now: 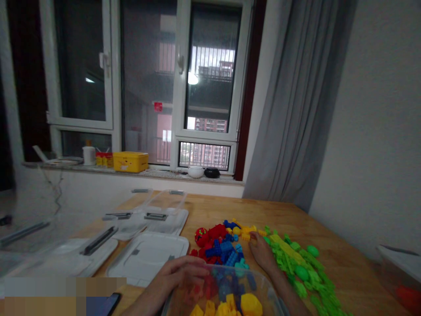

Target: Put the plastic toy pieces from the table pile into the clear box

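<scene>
A clear plastic box (268,292) with yellow toy pieces (251,305) in its bottom stands at the near edge of the view. My left hand (179,272) grips the box at its left and far rim, fingers over the edge. Beyond the box, my right hand (259,250) reaches into a small group of yellow blocks (246,231), its fingers curled down on one of them. Red toy pieces (217,231) and blue blocks (226,248) lie to the left of that hand. Green pieces (286,256) spread out on its right.
White lids (148,254) and clear boxes with grey latches (156,216) cover the table's left side. A phone (113,303) lies at the near left. Another clear box (397,263) stands at the far right. A yellow box (130,161) sits on the windowsill.
</scene>
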Demonstrator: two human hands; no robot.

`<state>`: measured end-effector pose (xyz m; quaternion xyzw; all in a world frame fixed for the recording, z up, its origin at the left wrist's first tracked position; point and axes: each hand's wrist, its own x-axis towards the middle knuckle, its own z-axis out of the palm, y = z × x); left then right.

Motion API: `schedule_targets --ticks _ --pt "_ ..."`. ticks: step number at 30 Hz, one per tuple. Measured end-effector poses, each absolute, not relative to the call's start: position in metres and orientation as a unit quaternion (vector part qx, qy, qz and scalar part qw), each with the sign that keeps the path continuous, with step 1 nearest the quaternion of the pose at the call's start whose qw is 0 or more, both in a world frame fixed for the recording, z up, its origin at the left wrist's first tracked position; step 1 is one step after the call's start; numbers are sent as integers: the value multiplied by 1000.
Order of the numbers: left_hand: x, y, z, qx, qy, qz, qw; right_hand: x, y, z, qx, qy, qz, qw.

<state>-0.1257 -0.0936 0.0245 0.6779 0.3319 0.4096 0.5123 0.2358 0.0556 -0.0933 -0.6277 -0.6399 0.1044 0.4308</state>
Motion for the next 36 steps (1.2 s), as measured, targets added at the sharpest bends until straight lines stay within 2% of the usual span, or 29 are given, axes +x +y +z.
schedule_targets --ticks 11,23,28,36 --pt "-123 -99 33 707 362 391 464 233 59 -90 -608 -637 122 458" --pt "-121 -101 37 693 376 391 475 222 50 -50 -565 -662 172 461" --pt "-122 -100 35 703 369 387 469 212 40 -19 -524 -684 181 473" --pt "-126 -93 25 696 354 390 488 194 2 62 -469 -717 171 486"
